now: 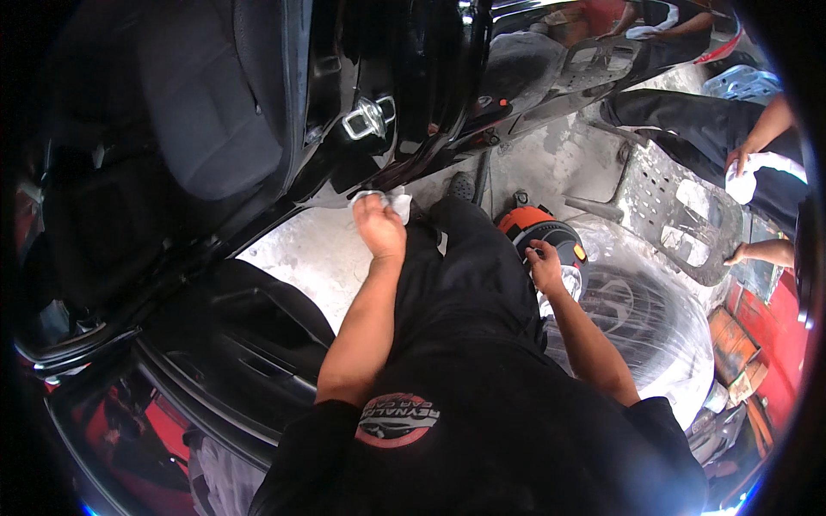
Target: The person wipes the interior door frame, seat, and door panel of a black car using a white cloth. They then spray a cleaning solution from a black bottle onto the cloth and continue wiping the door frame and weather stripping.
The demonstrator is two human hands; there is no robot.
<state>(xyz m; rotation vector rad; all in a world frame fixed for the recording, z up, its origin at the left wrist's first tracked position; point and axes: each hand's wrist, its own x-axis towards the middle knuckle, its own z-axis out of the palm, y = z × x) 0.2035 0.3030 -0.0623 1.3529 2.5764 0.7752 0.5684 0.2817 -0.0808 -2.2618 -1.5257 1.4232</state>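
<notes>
White cloth sits bunched under the left hand, fingers clenched on it and pressing it to the black car's door sill just ahead — a wiping grip. The right hand grasps a small clear bottle beside an orange machine — kept close.

Concrete floor bears a perforated metal chair.

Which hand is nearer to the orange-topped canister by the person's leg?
Right. The right hand rests at the orange-topped canister, touching its rim; the left hand is apart, holding a white cloth against the black car's sill.
</notes>
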